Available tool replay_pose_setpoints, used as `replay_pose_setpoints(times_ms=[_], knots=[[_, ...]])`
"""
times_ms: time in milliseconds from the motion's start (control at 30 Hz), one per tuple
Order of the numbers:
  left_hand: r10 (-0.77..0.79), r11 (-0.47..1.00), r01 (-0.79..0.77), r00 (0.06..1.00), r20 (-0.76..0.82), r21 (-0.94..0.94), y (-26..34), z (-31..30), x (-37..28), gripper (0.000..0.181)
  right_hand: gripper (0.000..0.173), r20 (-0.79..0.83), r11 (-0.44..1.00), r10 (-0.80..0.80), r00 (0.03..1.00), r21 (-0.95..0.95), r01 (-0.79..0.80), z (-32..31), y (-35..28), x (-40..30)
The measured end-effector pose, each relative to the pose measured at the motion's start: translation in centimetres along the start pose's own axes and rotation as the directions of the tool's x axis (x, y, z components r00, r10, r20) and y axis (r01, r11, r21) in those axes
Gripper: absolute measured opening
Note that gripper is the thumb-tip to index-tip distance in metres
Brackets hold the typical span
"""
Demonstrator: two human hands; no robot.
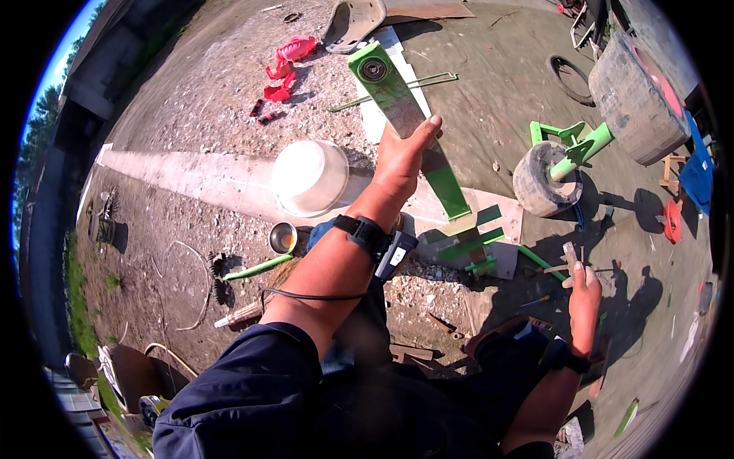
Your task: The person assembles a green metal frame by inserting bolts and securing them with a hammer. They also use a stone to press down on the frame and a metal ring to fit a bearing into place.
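Note:
My left hand [404, 150] grips a long green metal housing [395, 97] around its middle, the thumb over the near edge. A round bearing [374, 70] sits in its upper end, and dark grime covers part of its face. The housing slants down to the right, its lower end above flat green metal pieces [473, 236] near the pale concrete strip [229, 181]. Low on the right, my right hand [584, 295] is closed around a hammer-like tool [570, 255]; its handle is mostly hidden. A thin green rod frame [430, 80] shows behind the housing.
A white plastic tub [309, 178] rests on the concrete strip beside a metal bowl [282, 238]. Right of centre stands a small wheel [545, 181] with a green bracket, below a large tyre [636, 97]. Red plastic pieces [281, 86] and a metal seat [354, 23] lie farther off.

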State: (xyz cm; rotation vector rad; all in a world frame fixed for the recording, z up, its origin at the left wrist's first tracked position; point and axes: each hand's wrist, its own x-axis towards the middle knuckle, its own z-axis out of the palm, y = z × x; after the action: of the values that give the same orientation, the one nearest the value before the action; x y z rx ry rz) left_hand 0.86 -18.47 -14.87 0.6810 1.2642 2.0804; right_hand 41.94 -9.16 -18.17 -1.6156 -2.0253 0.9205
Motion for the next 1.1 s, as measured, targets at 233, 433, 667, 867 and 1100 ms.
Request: replay_pose_setpoints(times_ms=[233,433,667,867,1100], knots=[[0.027,1.0,-0.027,1.0,-0.008,-0.003,-0.3,0.1,0.1,0.034,0.046,-0.019,0.996,-0.076,0.997,-0.047,0.075,0.1,0.3,0.2],[0.023,1.0,-0.023,1.0,-0.02,0.018,-0.5,0.0,0.3,0.035,0.041,-0.019,0.994,-0.081,0.997,-0.074,0.079,-0.2,-0.1,0.1],[0.016,1.0,-0.016,1.0,-0.021,0.005,-0.3,0.2,0.2,0.042,0.037,-0.008,0.993,-0.092,0.996,-0.07,0.091,-0.3,-0.9,-0.1],[0.018,1.0,-0.018,1.0,-0.017,0.016,-0.3,0.3,0.3,0.041,0.036,-0.012,0.997,-0.065,0.998,-0.034,0.064,-0.3,-1.6,-0.3],[-0.008,1.0,0.008,1.0,-0.017,0.003,0.1,0.6,0.0,0.043,0.033,-0.018,0.997,-0.071,0.997,-0.005,0.071,-0.3,-2.2,-0.6]])
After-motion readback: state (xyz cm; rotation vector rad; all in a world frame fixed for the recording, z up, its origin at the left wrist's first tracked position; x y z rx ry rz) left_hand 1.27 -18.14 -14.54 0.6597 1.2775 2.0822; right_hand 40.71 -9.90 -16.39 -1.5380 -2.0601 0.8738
